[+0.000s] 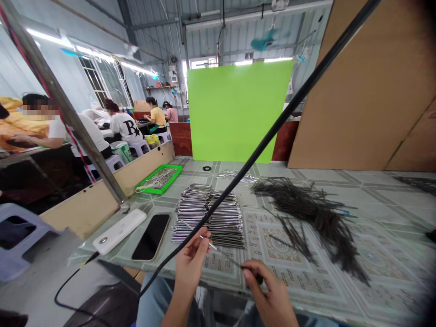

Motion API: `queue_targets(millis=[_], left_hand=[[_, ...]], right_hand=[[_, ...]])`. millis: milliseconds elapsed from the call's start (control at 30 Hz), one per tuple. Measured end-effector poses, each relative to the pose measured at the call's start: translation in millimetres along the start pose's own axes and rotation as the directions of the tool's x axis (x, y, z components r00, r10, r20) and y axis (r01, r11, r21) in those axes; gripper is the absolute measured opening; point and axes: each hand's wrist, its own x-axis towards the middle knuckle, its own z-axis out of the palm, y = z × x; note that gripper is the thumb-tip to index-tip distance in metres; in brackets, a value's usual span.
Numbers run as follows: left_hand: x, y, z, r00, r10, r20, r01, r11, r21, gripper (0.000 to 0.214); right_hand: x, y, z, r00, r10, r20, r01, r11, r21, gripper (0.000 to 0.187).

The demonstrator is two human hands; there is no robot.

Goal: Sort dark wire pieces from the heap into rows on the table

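Note:
My left hand (194, 254) pinches the shiny end of a thin rod (225, 255) between thumb and fingers. My right hand (267, 288) is closed on the rod's other, darker end, so it slants down to the right between both hands, above the table's front edge. Just beyond my left hand lies a neat stack of silvery and dark thin rods (194, 206) in two columns side by side. A loose heap of thin black strips or tubes (296, 200) lies beyond my right hand, with several strays nearer me.
A black phone (151, 237) and a white power bank-like device (120, 231) lie at left. Behind them is a green tray (177, 171) of small metal pieces. A black cable (259, 156) crosses the view diagonally. A green board (238, 113) stands behind; people sit working at left.

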Motion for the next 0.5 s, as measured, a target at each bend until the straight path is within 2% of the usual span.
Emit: queue_targets(millis=[367,500], left_hand=[[-0.7,-0.2,0.6,1.000,-0.009,0.011,0.009,1.000,0.009,0.038],[-4.0,-3.6,0.3,0.995,0.013,0.096,-0.018,0.999,0.051,0.036]], right_hand=[[-0.5,0.1,1.1,1.000,-0.014,0.002,0.014,1.000,-0.009,0.033],[0.1,2.1,2.1,0.999,-0.021,0.033,0.022,1.000,-0.015,0.031]])
